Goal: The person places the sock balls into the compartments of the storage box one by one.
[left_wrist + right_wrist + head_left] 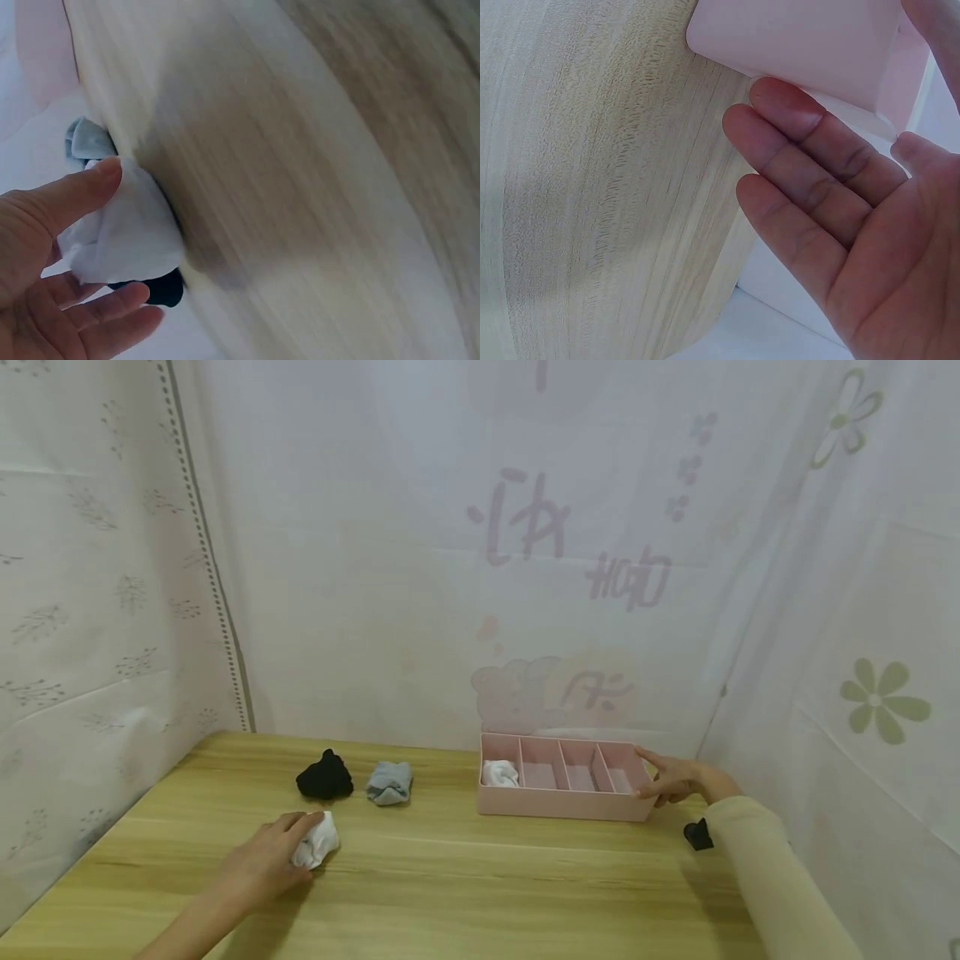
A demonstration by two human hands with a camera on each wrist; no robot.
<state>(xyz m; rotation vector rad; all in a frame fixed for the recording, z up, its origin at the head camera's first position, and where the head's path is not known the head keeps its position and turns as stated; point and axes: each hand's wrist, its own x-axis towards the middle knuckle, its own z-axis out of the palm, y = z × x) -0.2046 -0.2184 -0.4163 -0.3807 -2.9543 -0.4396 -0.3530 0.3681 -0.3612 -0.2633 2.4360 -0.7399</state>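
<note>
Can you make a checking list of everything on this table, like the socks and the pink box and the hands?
Surface: wooden table, pale grain.
Job's things: white sock under the left hand; pink box with four compartments, a white sock bundle in the leftmost.
Clutter: black sock and grey sock side by side; small black thing near the right sleeve.
Hands: left hand pinches the white sock; right hand touches the box's right end, fingers straight.
Cables: nothing seen.
Surroundings: printed white curtains on three sides.
</note>
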